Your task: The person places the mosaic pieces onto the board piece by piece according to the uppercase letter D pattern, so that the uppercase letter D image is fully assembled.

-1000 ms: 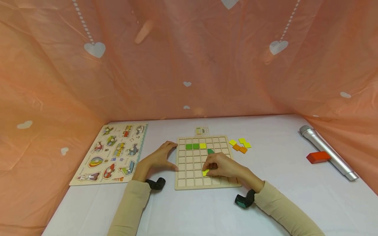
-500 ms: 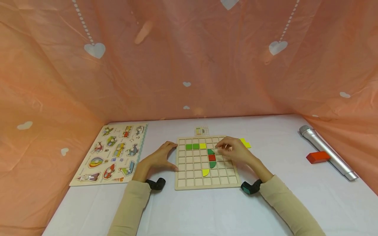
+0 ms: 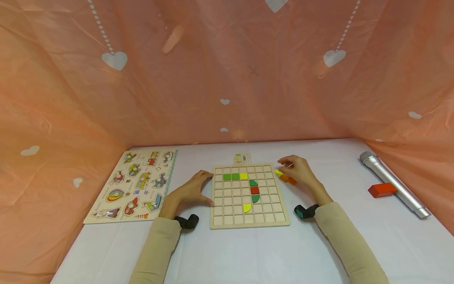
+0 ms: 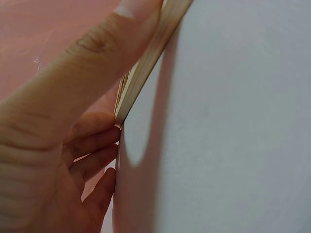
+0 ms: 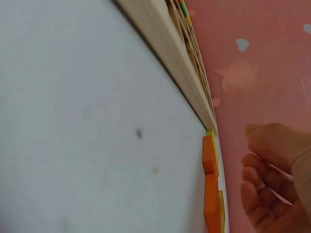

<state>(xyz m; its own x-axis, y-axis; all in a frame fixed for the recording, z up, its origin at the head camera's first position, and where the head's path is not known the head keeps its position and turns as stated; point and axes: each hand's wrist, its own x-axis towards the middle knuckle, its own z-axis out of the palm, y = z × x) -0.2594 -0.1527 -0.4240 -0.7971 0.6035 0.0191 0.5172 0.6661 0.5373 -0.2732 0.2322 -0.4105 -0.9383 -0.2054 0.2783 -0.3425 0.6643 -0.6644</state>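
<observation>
A wooden grid board (image 3: pixel 227 200) lies on the table. My left hand (image 3: pixel 189 190) touches its left edge with thumb and fingertips spread apart; the left wrist view shows the thumb (image 4: pixel 92 53) on the board's side. Set in the grid are two green square tiles, a yellow square tile (image 3: pixel 243 176), a red tile (image 3: pixel 254 190) between two curved green tiles, and a curved yellow tile (image 3: pixel 247 208). Beyond the right edge, my right hand (image 3: pixel 299 172) hovers over orange tiles (image 3: pixel 284 178) and a yellow tile (image 3: pixel 278 172), its loosely bent fingers (image 5: pixel 265 172) holding nothing visible.
A small pattern card (image 3: pixel 242 158) lies behind the board. To the left is a picture puzzle board (image 3: pixel 136 189). A silver microphone (image 3: pixel 393 183) and a red block (image 3: pixel 382 190) lie at the far right. A pink curtain (image 3: pixel 227 79) surrounds the table.
My right hand has released the curved yellow tile in the grid and moved right, off the board, to the loose tiles. The left hand stays at the board's left edge.
</observation>
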